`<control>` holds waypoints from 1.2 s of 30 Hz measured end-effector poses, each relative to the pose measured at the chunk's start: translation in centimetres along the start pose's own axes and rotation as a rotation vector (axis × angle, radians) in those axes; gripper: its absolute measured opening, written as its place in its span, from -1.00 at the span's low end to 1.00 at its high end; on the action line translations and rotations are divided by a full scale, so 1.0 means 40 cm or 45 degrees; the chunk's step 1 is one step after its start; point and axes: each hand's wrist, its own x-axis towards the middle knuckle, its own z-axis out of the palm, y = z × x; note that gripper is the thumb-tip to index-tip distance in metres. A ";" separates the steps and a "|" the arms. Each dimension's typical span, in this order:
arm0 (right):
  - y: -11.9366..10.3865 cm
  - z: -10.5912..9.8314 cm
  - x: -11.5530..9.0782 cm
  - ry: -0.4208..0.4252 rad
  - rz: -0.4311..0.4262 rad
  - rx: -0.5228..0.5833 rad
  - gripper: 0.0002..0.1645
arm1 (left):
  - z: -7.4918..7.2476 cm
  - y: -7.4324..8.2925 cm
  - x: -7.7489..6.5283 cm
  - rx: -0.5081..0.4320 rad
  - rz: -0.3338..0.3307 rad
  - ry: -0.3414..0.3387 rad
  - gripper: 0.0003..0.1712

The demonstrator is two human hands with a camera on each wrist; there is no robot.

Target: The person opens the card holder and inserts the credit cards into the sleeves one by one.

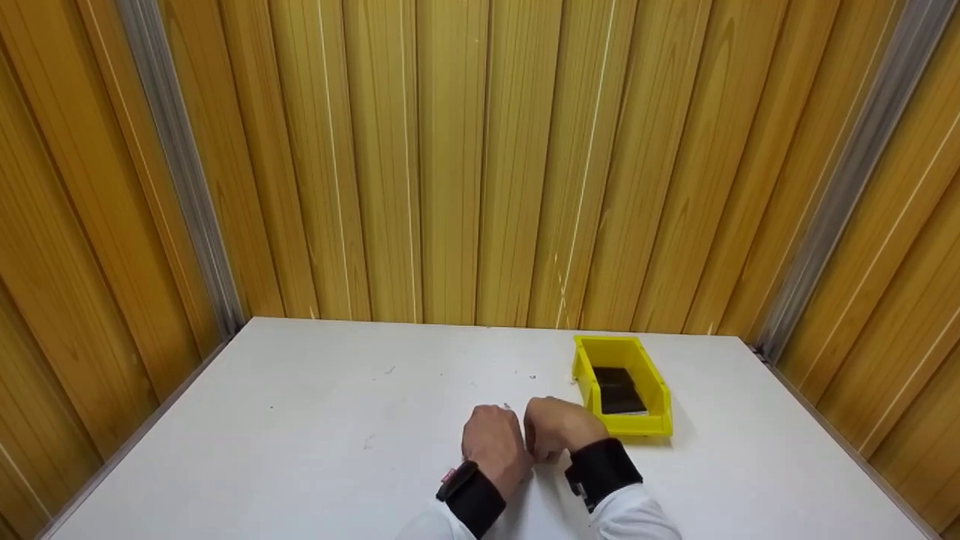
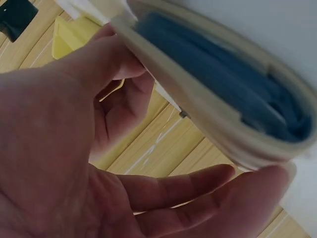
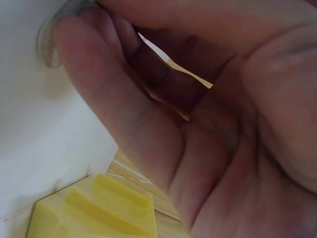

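Note:
Both hands work close together low over the white table, wrists bent inward. In the left wrist view, an oval, beige-rimmed pouch (image 2: 193, 101) gapes and shows a blue inside. My left hand (image 1: 495, 446) holds this pouch by its edge, thumb at one end and fingertips along the other. Facing it, my right hand (image 1: 561, 429) has its fingers curled, with the tips pinching a pale rounded edge (image 3: 47, 47) in the right wrist view. Most of that edge is behind the fingers. From the head view, the hands hide the pouch.
A yellow open-front bin (image 1: 652, 424) stands just beyond the right hand, with a dark flat item (image 1: 616, 388) lying in it. Wood-patterned panels (image 1: 450, 165) close off the back and sides of the white table (image 1: 315, 420).

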 end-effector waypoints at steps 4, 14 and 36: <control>-0.001 -0.004 0.002 -0.014 0.026 0.022 -0.77 | -0.010 -0.013 0.011 -0.069 0.010 -0.029 -0.47; -0.001 -0.007 0.005 -0.048 0.043 0.045 -0.79 | -0.015 -0.029 0.013 -0.147 0.042 -0.037 -0.54; -0.006 0.004 -0.010 0.009 0.032 0.040 -0.80 | -0.060 -0.300 0.134 -0.737 0.032 -0.600 -0.58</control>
